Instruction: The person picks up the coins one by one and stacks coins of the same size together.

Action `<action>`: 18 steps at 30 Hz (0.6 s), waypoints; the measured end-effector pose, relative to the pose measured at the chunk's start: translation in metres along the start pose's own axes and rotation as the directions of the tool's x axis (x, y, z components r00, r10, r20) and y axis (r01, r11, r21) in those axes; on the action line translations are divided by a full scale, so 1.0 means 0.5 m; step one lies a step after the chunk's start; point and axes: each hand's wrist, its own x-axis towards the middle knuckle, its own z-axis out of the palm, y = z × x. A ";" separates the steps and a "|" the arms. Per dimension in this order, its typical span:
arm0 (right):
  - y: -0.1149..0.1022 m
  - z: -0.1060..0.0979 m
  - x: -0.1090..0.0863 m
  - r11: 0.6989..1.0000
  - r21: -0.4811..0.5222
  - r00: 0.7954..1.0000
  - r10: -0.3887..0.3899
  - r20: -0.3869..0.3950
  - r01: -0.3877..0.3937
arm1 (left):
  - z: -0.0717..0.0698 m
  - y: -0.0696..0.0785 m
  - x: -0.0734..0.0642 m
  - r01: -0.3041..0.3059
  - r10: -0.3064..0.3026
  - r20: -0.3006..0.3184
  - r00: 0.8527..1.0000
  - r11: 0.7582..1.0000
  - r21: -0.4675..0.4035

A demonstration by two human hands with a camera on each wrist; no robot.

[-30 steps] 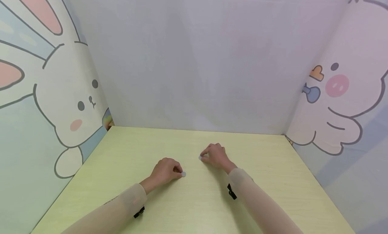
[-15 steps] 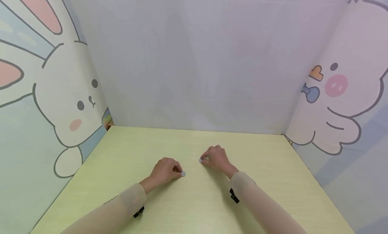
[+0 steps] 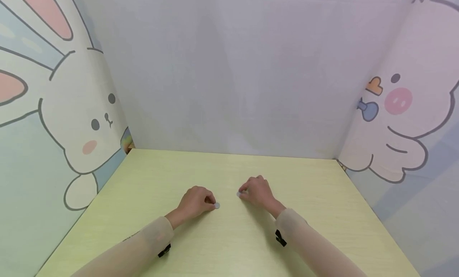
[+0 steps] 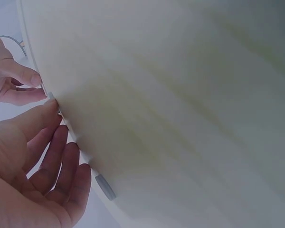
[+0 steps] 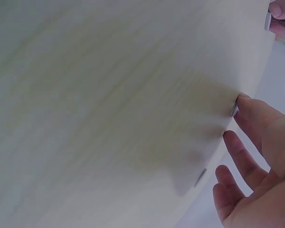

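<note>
My left hand rests low over the pale wooden table, pinching a small round grey disc, coin-like, between thumb and fingertip. Farther back and to the right, my right hand pinches a similar grey disc close over the tabletop. In the right wrist view this second disc shows edge-on under the thumb. A short stretch of table separates the two discs. Past the other fingers, another grey disc shows in the left wrist view; the right wrist view has a thin disc beyond the fingers.
A plain light cloth wall stands behind the table's far edge. Side panels carry a cartoon rabbit at left and a cartoon pig-nosed animal at right. Black straps hang under both wrists.
My right hand has slid toward me and slightly right, with its grey disc still pinched. The left hand and its disc have stayed nearly in place.
</note>
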 end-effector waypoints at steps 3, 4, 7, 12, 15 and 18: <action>-0.002 -0.001 -0.007 1.000 0.010 1.000 -0.006 0.000 0.006 | 0.000 0.000 0.000 0.005 -0.005 0.002 1.000 1.000 -0.002; -0.002 -0.001 -0.010 1.000 0.013 1.000 -0.007 0.000 0.007 | 0.000 0.000 0.000 0.006 -0.006 0.003 1.000 1.000 -0.002; -0.001 -0.002 -0.016 1.000 0.013 1.000 -0.008 0.002 0.008 | 0.000 0.000 0.000 0.007 -0.007 0.004 1.000 1.000 -0.006; 0.001 -0.003 -0.027 1.000 0.026 1.000 -0.010 -0.003 0.010 | 0.000 0.000 0.000 0.004 -0.004 0.004 1.000 1.000 -0.008; 0.000 -0.005 -0.036 0.999 0.038 1.000 -0.016 -0.010 0.017 | 0.000 0.000 0.001 0.003 -0.003 0.004 1.000 1.000 -0.007; -0.003 -0.008 -0.044 0.999 0.048 1.000 -0.026 -0.017 0.027 | 0.000 0.000 0.001 0.002 -0.002 0.004 1.000 1.000 -0.003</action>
